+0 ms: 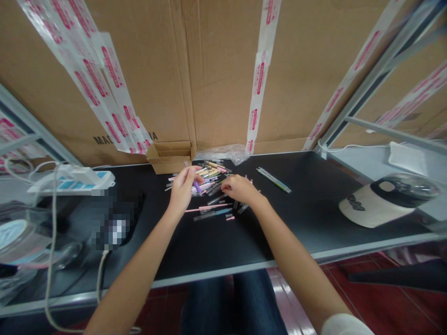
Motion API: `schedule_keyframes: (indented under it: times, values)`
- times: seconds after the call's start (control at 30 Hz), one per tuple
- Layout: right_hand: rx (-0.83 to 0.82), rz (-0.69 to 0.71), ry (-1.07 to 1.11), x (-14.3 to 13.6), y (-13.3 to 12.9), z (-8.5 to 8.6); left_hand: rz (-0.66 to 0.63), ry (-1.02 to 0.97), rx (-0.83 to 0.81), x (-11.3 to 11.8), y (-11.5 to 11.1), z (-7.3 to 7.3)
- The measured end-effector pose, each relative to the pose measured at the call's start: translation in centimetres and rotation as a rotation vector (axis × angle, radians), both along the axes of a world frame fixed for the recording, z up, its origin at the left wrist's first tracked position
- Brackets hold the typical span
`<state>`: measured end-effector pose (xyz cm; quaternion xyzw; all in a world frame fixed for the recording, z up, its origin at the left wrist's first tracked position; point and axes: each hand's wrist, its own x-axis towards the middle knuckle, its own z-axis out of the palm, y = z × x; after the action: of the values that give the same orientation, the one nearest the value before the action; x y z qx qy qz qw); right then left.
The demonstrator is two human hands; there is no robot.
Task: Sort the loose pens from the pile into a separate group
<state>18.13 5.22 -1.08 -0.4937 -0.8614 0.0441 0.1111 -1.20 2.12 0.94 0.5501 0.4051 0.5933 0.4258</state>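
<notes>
My left hand is closed around a purple pen, whose coloured end sticks out below the fingers. Beside it, my right hand has its fingers curled and pinched over the right side of the pen pile; what they hold, if anything, is hidden. Between and behind both hands lies a loose pile of pens in pink, yellow, purple and clear plastic. Closer to me lie a blue and clear pen and small pink pieces. A few slim pens lie side by side to the right.
Behind the pile stand an open cardboard box and crumpled clear plastic. On the left are a power strip, a blurred-out device with a cable and a plastic jar. A white visor cap sits at right.
</notes>
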Motion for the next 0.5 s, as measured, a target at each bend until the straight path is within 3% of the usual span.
schedule_keyframes:
  times: [0.17,0.5]
  values:
    - [0.009,-0.066,-0.050,-0.62,0.12,0.21,-0.002,0.007,-0.007,-0.05,0.05,-0.08]
    - [0.070,-0.030,-0.071,-1.05,-0.23,0.42,0.003,0.001,-0.011,-0.05,0.20,-0.23]
